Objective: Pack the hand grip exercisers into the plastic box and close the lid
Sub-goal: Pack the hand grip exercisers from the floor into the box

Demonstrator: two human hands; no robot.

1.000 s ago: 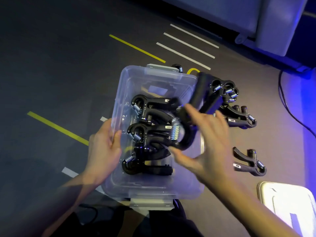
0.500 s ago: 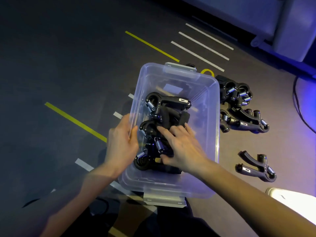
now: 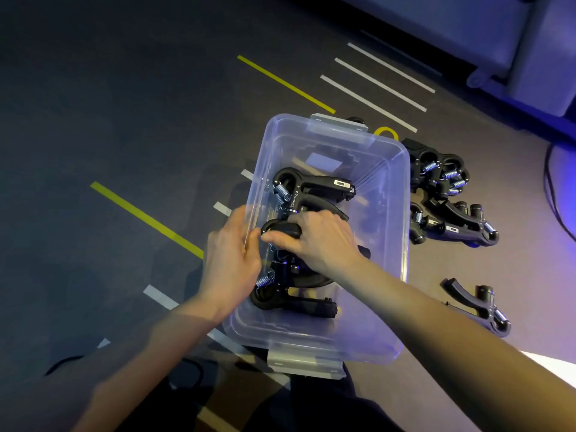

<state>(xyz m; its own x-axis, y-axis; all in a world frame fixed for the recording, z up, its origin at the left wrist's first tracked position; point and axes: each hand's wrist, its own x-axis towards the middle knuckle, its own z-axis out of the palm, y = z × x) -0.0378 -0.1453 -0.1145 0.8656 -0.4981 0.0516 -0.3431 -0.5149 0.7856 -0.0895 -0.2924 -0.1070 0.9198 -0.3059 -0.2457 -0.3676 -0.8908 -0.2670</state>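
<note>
Hand grip exercisers (image 3: 311,194): several black units with steel springs stacked inside clear plastic box (image 3: 402,213), toward its left wall. Box open, on dark floor (image 3: 124,120).
Right hand (image 3: 321,241): inside box, fingers curled round top of middle exerciser (image 3: 280,228).
Left hand (image 3: 230,260): on box left wall, thumb over rim, fingers outside, holding wall.
Loose exercisers (image 3: 448,198): cluster on floor just right of box; single exerciser (image 3: 480,307) nearer, apart.
White lid (image 3: 554,369): partly visible at right edge.

One plastic box (image 3: 402,213) holds about four hand grip exercisers (image 3: 311,188); outside lie one lone exerciser (image 3: 477,307) and a tangled pile (image 3: 448,201), uncountable.
</note>
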